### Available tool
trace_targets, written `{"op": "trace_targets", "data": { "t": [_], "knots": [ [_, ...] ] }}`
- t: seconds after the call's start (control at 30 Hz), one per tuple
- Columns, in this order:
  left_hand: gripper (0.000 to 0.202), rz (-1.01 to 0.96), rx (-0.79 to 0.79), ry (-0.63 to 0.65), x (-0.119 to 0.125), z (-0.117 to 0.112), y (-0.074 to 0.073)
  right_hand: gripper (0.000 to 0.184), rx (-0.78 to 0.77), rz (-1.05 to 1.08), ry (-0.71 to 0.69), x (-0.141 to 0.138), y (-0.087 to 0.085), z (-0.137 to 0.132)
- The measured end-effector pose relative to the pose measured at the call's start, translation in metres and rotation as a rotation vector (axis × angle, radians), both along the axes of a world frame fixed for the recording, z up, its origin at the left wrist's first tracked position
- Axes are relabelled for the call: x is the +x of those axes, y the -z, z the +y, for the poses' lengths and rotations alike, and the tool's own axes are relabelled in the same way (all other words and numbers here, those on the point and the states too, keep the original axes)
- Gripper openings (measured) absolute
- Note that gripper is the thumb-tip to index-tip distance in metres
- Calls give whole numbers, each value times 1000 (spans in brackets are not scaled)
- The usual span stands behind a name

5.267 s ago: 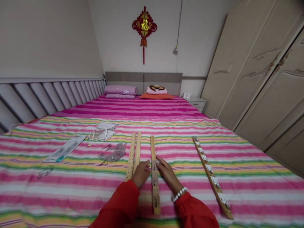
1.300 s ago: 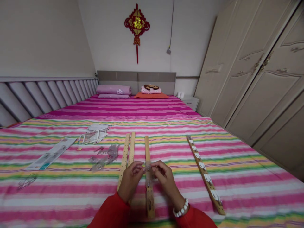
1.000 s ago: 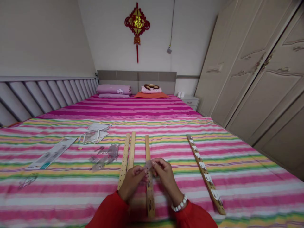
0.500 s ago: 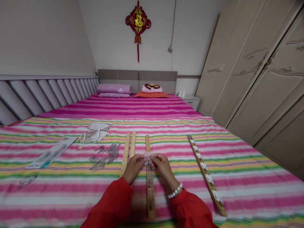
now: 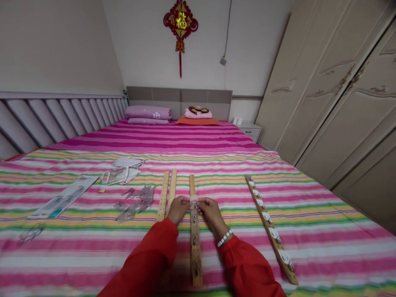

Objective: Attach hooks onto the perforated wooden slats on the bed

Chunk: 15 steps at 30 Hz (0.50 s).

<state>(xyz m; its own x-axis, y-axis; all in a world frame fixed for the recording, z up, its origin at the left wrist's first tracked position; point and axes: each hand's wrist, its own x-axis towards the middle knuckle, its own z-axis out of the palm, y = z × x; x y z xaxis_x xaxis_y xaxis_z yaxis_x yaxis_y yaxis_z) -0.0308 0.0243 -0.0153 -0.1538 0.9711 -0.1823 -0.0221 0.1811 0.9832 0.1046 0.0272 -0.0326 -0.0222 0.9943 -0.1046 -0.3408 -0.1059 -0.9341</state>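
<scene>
A narrow wooden strip [image 5: 192,185] lies lengthwise on the bed in front of me, with several clear hook pieces with metal hooks along its near part. My left hand [image 5: 178,210] and my right hand [image 5: 211,211] meet over it from either side, fingertips pinching the edges of a small clear adhesive hook [image 5: 194,199]. This piece is at the strip's surface; whether it is stuck down I cannot tell. Just left of my left hand lie a strip with rows of holes [image 5: 163,199] and a plain wooden strip [image 5: 173,184].
To the right lies a wooden strip [image 5: 262,219] bearing several white hooks. On the left are loose clear hook pieces [image 5: 136,205], crumpled packets [image 5: 125,171], a long hook package [image 5: 64,198] and a tangle of thin wire-like loops [image 5: 31,234]. A wardrobe [image 5: 337,107] borders the bed.
Both hands have shifted slightly, and the clear hook now appears flatter against the strip between my fingertips. The camera view has moved a little.
</scene>
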Motion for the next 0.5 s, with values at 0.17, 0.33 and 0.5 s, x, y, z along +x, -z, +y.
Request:
{"op": "trace_targets", "data": {
  "t": [0.17, 0.33, 0.5],
  "knots": [
    [10, 92, 66, -7, 0, 7, 0, 15, 44, -30, 1, -2, 3, 6],
    [10, 108, 52, -33, 0, 13, 7, 14, 65, -51, 20, -4, 5, 8],
    [10, 129, 68, -36, 0, 16, 14, 15, 60, -77, 31, -5, 9, 8]
  ]
}}
